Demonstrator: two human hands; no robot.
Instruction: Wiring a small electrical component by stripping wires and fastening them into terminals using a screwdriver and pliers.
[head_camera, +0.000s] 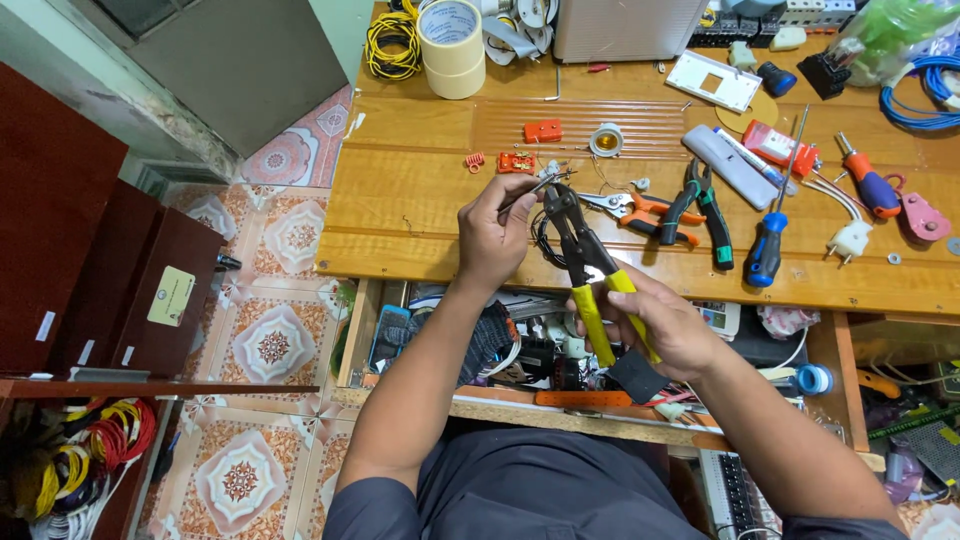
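Observation:
My left hand (495, 232) pinches the end of a thin dark cable (544, 243) above the front part of the wooden workbench (420, 190). My right hand (655, 325) grips the yellow handles of a pair of black-jawed pliers (583, 255). The jaws point up at the cable end between my left fingertips. A loop of the cable hangs down between both hands.
Orange-handled pliers (640, 212), green-black pliers (705, 208), a blue screwdriver (768, 245), an orange-purple screwdriver (868, 180), small red parts (543, 131), a lamp socket (606, 140), tape rolls (452, 45) and a yellow wire coil (392, 42) lie on the bench. A cluttered drawer (540, 345) is open below.

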